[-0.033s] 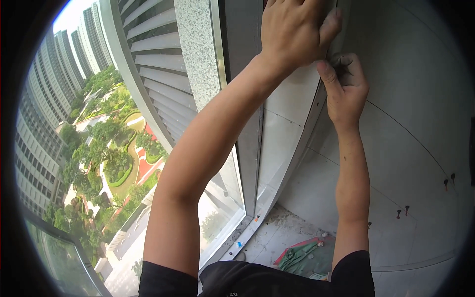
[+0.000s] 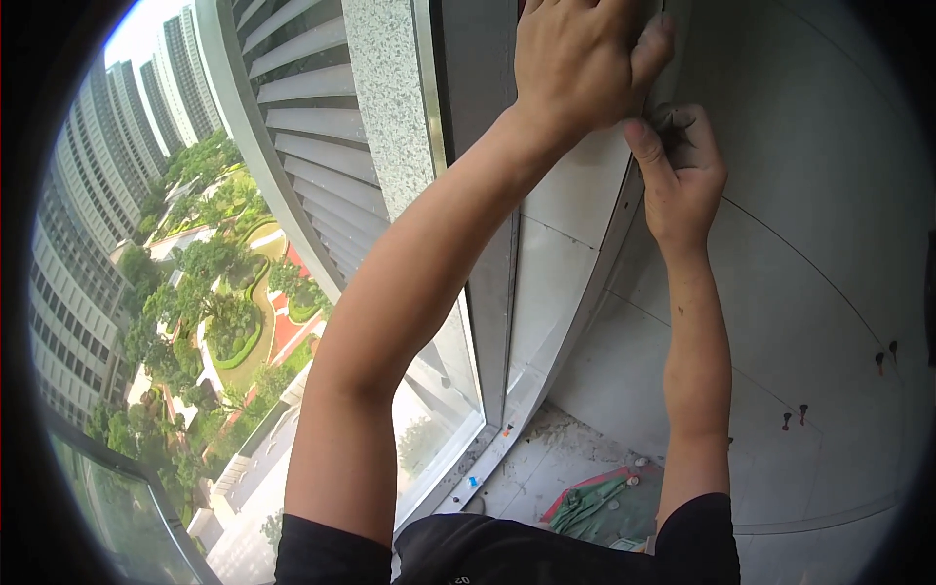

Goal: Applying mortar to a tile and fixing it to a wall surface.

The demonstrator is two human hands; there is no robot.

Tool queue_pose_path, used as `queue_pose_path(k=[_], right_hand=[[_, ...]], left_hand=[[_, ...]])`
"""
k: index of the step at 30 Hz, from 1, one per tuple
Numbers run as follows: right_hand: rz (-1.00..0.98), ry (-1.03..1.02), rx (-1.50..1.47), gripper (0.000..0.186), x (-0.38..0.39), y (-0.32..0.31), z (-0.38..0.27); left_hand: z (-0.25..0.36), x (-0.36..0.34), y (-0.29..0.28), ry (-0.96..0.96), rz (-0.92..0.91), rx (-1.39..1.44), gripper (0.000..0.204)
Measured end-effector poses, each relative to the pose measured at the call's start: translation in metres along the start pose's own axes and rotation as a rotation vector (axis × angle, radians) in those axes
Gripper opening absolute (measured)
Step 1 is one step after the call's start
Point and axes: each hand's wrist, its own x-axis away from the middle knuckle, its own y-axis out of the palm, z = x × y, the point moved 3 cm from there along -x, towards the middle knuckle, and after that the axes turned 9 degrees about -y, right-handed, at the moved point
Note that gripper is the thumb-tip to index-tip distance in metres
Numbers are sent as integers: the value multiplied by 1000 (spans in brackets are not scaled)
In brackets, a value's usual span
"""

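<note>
Left hand at 1 o'clock, back showing, fingertips out of frame. Right hand at 2, fingers curled, smudged grey, near the tiled wall; contact unclear. Red-and-black pegs on wall, 3 to 4. Green, red-bordered sheet on floor, 5. Garden, 9; tower blocks, 10; louvre slats, 11.

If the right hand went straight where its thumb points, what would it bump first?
Probably the left hand, just above the right thumb in the picture, though depth is unclear.
</note>
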Motion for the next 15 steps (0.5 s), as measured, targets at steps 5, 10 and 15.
queue_pose_path(k=[5, 10, 15], right_hand=[[2, 7, -48, 32, 1, 3, 1], [-77, 43, -51, 32, -8, 0, 6], [-84, 53, -45, 32, -7, -10, 2]], left_hand=[[-1, -6, -2, 12, -2, -73, 73], [-9, -6, 3, 22, -54, -94, 74], [8, -10, 0, -59, -134, -67, 75]])
